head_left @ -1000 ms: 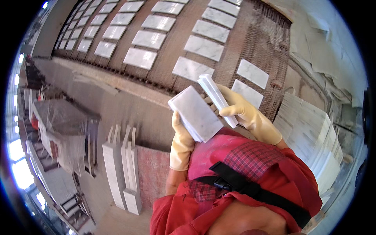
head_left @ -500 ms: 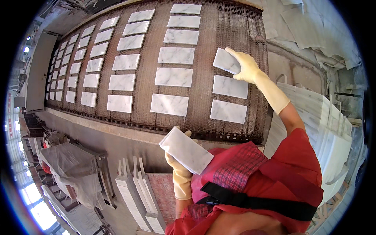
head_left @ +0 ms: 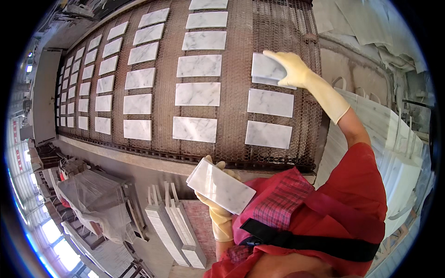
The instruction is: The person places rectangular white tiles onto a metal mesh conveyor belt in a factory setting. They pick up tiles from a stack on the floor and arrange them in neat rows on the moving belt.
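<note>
White, grey-veined, glossy rectangular tiles (head_left: 221, 186) in the left hand (head_left: 213, 206).

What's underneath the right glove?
Under the gloved right hand is a white tile, over the brown mesh. The tile's left part shows; the hand hides much of its right, and its underside cannot be seen.

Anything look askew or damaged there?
Nothing stands out. The marble tiles on the brown mesh lie in fairly even rows, no break visible. The stack in the left hand is slightly fanned, but its top tile looks whole. The right hand partly covers one tile, so I cannot fully judge it.
</note>
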Available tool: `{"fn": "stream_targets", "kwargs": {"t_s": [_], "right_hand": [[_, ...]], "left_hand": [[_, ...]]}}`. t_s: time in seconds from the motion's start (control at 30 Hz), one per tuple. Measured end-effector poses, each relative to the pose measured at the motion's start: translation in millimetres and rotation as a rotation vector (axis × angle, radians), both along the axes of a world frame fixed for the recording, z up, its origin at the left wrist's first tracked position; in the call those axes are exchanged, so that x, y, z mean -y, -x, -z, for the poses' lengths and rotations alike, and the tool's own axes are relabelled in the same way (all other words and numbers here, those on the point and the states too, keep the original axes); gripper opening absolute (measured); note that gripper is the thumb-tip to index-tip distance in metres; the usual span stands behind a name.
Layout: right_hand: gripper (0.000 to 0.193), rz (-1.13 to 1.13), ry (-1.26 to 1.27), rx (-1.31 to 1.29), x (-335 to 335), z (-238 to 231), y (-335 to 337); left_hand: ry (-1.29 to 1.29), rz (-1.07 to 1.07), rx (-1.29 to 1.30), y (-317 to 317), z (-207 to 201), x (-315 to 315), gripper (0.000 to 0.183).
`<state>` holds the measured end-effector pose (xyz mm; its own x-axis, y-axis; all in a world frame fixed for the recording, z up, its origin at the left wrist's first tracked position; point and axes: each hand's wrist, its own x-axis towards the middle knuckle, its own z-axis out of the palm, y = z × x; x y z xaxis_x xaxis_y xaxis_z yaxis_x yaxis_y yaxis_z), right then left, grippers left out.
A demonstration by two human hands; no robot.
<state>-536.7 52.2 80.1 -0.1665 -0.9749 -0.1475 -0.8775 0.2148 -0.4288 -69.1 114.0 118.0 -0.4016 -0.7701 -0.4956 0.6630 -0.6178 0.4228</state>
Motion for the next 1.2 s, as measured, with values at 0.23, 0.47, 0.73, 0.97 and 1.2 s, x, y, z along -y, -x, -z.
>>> {"fn": "stream_targets", "kwargs": {"t_s": [0.23, 0.47, 0.73, 0.97, 1.2], "right_hand": [[0.111, 0.064, -0.037, -0.206, 45, 4, 43], [0.101, 0.063, -0.160, -0.331, 53, 6, 48], [0.086, -0.179, 0.165, 0.405, -26, -50, -93], [0.123, -0.063, -0.073, 0.536, -81, -81, -235], [0.130, 0.082, 0.087, 0.537, -93, -41, -244]], "left_hand": [[-0.040, 0.048, -0.068, 3, 1, 4, 0.081], [-0.059, 0.049, 0.124, 17, -12, 6, 0.087], [0.033, 0.174, 0.223, 32, -9, 19, 0.094], [0.081, 0.300, 0.231, 45, 16, 37, 0.097], [0.008, 0.330, 0.207, 49, 25, 34, 0.100]]}}
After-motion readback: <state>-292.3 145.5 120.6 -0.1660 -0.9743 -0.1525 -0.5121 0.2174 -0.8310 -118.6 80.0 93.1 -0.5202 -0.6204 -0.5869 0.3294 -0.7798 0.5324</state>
